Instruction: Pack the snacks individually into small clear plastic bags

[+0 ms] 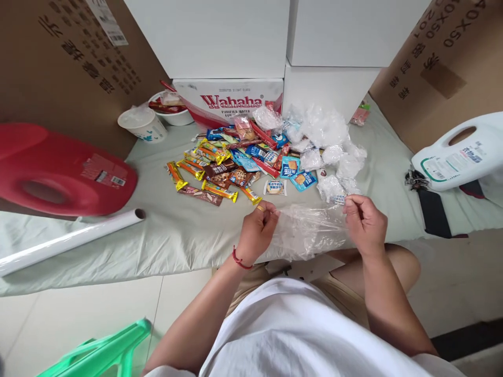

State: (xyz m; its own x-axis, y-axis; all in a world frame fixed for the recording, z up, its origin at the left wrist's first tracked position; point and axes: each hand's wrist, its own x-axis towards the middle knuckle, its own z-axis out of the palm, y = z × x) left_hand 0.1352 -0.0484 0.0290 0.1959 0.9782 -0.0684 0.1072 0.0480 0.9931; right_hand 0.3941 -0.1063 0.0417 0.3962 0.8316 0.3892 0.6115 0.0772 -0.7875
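Observation:
Stretched between my two hands is a clear plastic bag (310, 233), hanging over the front edge of the cloth-covered surface. My left hand (257, 230) pinches its left corner; a red string bracelet circles that wrist. At the other corner my right hand (365, 222) is closed on the film. Just beyond lies a small white biscuit packet (274, 187), flat on the cloth. Behind it spreads a heap of wrapped snacks (236, 157) in yellow, brown, blue and red. To the right of these sits a pile of crumpled clear bags (326, 136).
A red jug (58, 173) and a white roll (74, 241) lie at left, near a paper cup (142, 123). A Wahaha carton (231, 99) stands behind the snacks. At right are a white detergent bottle (459, 152) and black phone (434, 213). A green stool (106, 348) stands below.

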